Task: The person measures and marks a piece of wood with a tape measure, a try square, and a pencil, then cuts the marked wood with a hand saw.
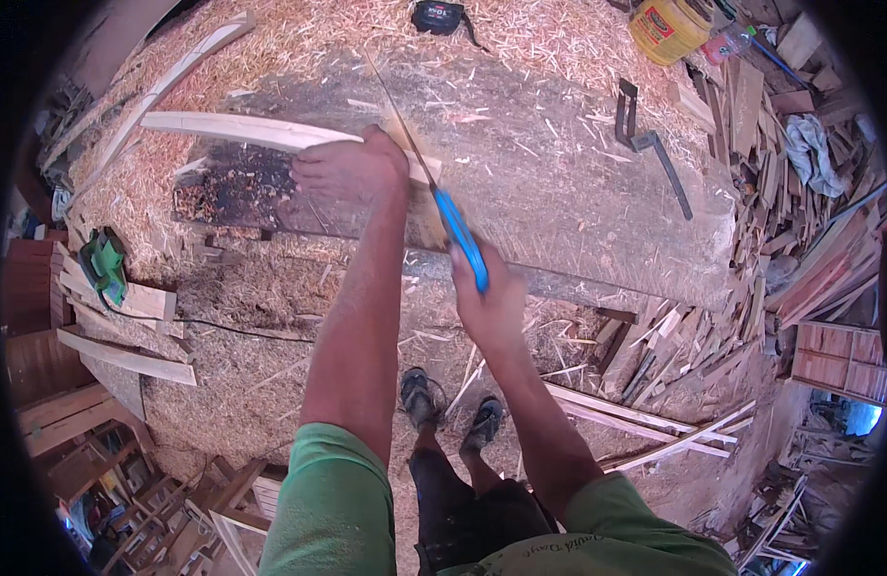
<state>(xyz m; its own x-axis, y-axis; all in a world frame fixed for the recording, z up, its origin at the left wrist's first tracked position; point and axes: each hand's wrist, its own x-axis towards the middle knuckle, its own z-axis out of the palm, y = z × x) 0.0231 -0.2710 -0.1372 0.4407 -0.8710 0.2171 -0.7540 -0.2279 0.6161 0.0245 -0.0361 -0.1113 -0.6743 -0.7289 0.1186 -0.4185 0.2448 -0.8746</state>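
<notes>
A pale wooden strip (234, 130) lies across a weathered board (587, 211). My left hand (352, 165) is closed over the strip near its right end, pressing it on the board. My right hand (486, 293) grips the blue handle of a hand saw (455, 227), slightly blurred. The saw's thin blade crosses the strip just right of my left hand, with a patch of fine sawdust around it.
A black tape measure (439, 17) and yellow container (666, 31) sit beyond the board. Metal squares (664, 168) lie to the right, beside heaped offcuts (751, 134). A green power tool (105, 264) with a cord lies lower left among shavings; loose slats (645, 427) lie lower right.
</notes>
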